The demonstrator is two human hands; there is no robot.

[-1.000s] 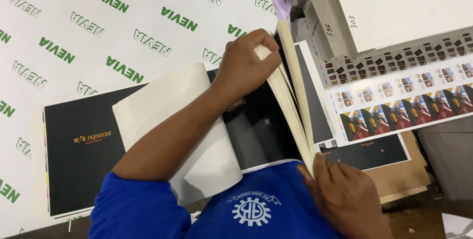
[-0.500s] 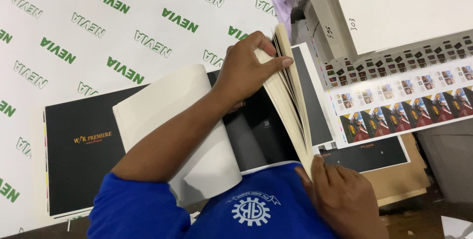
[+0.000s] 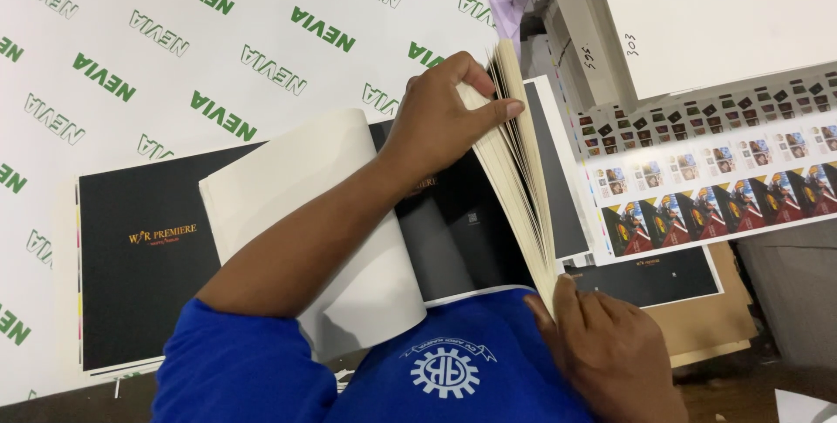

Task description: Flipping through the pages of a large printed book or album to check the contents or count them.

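Left hand (image 3: pixel 440 109) fingers (image 3: pixel 501 111) pinched on fanned cream page edges of the thick upright paper block (image 3: pixel 519 170) at frame centre, long axis running top-to-bottom, right hand (image 3: pixel 610 353) fingers loosely together bracing its lower end, black printed sheet (image 3: pixel 139 249) beneath on white logo-covered worktop (image 3: pixel 174 48).

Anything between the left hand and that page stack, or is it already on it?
Nothing visible stands between them. The left hand already touches the fanned stack of pages, thumb on the top edges. The right hand holds the stack's lower end. The loose white sheet lies under the left forearm, aside.
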